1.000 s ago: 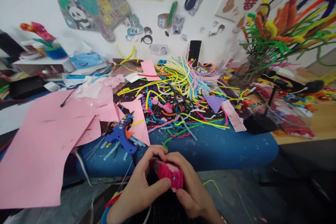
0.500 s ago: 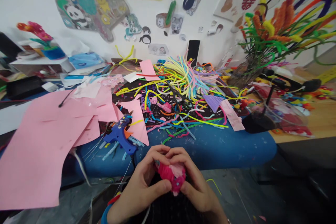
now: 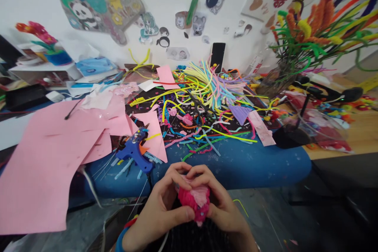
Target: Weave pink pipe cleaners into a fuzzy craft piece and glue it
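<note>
Between my two hands, in front of the table's edge, is a small fuzzy pink craft piece, hot pink with a paler pink patch on top. It looks made of pipe cleaners. My left hand curls round its left side, thumb pressed on the front. From the right, my right hand closes on it with fingertips on top and the thumb low at its side. The underside of the piece is hidden. A blue glue gun lies on the table to the left, beyond my left hand.
Pink sheets hang over the table's left front edge. Loose pipe cleaners and black scissors cover the middle. At right stand a black stand and a vase of pipe-cleaner flowers. A phone leans against the wall.
The pink piece has turned a little in my hands, so more of its pale top shows. Both hands keep their hold in nearly the same place.
</note>
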{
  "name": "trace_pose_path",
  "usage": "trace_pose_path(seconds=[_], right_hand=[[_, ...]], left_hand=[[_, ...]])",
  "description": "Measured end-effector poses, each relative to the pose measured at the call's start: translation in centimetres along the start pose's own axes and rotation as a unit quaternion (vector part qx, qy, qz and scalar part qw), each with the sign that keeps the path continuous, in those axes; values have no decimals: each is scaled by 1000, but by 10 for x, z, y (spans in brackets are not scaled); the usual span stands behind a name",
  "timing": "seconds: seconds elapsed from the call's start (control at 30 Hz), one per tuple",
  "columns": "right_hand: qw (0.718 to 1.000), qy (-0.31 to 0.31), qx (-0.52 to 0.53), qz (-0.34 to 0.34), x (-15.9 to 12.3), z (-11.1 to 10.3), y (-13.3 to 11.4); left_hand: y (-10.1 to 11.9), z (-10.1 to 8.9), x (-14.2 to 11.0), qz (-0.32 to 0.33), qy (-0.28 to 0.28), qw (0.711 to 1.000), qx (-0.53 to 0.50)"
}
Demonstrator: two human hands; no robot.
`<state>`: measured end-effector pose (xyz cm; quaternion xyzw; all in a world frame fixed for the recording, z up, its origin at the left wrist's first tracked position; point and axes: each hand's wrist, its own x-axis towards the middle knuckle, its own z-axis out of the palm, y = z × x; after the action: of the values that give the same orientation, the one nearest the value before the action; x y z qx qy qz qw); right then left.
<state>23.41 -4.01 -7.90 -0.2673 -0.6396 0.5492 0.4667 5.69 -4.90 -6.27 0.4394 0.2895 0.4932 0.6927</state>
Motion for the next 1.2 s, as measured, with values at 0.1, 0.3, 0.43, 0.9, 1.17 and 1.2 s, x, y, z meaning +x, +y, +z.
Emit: trace_pose_path(seconds=[0.1,0.3,0.43,0.9,1.17,1.2], right_hand=[[1000,2,-4,-1,1,1,-2],[1000,12,4,9,2,3,-1],[1000,19,6,4,2,5,0],[999,35,32,8,1,10,2],[994,25,108,25,3,7,10],[992,24,120,30,3,7,11]], left_hand=[[0,1,1,11,8,1000,2],[3,1,1,-4,16,1000,-5],[2,1,2,-4,22,1000,-3],[1,3,0,12,37,999,18],[2,3,-3,71,35,984,158],[2,3,-3,89,39,979,177]])
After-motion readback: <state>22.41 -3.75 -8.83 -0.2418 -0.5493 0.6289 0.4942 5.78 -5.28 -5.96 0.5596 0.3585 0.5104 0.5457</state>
